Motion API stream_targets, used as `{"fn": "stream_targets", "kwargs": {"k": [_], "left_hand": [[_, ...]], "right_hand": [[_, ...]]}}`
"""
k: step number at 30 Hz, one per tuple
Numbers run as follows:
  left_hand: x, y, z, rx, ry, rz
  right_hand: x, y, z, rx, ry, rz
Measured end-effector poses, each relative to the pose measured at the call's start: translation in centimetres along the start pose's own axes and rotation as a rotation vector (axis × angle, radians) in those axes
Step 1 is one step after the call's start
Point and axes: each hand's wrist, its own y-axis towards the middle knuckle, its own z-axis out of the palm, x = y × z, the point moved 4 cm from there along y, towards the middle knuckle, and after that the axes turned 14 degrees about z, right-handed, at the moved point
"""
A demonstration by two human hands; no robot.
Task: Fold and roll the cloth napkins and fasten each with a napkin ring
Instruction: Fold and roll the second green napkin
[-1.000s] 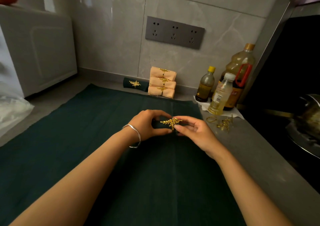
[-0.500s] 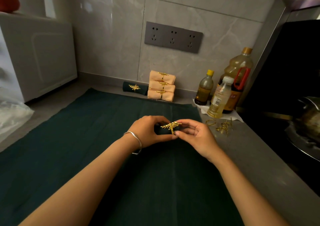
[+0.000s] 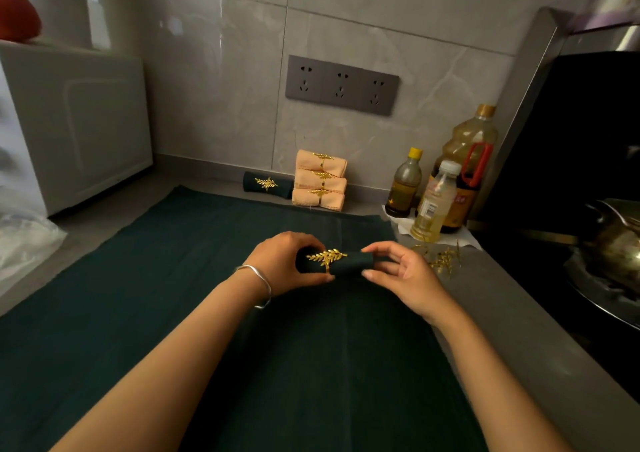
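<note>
A rolled dark green napkin point(image 3: 351, 264) lies sideways between my hands, with a gold leaf napkin ring point(image 3: 326, 256) around its middle. My left hand point(image 3: 282, 261) grips the roll's left end, thumb underneath. My right hand point(image 3: 398, 271) pinches the right end between thumb and fingers. Against the back wall stand three peach napkin rolls point(image 3: 320, 181) stacked with gold rings, and beside them one green ringed roll point(image 3: 267, 184). Several loose gold rings point(image 3: 441, 259) lie on the counter to the right.
A large dark green cloth point(image 3: 207, 313) covers the grey counter. Three oil bottles point(image 3: 440, 188) stand at the back right on white paper. A black stove with a metal pan point(image 3: 616, 247) is on the right, a white appliance point(image 3: 69, 122) on the left.
The ring now sits around the middle of the roll. My right hand has moved off the ring to the roll's right end, leaving more of the green roll visible.
</note>
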Motion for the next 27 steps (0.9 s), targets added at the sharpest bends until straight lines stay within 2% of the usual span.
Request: {"fn": "stream_targets", "kwargs": {"k": [5,7,10,17,27], "left_hand": [[1.6,-0.5,1.3,0.063,-0.115,-0.061],[1.9,-0.5,1.7,0.074,-0.114,-0.056],[1.9,-0.3,1.9,0.083,-0.095,-0.055],[2.1,-0.2,2.0,0.082,-0.078,-0.065],[2.0,-0.2,2.0,0.071,-0.074,-0.069]], "right_hand": [[-1.0,0.2,-0.7,0.022,-0.08,0.063],[-1.5,0.3,-0.5,0.057,-0.192,0.067],[-1.4,0.4,0.4,-0.007,-0.402,-0.042],[-0.3,1.3,3.0,-0.052,-0.566,-0.165],[-0.4,1.2,2.8,-0.052,-0.532,-0.097]]}}
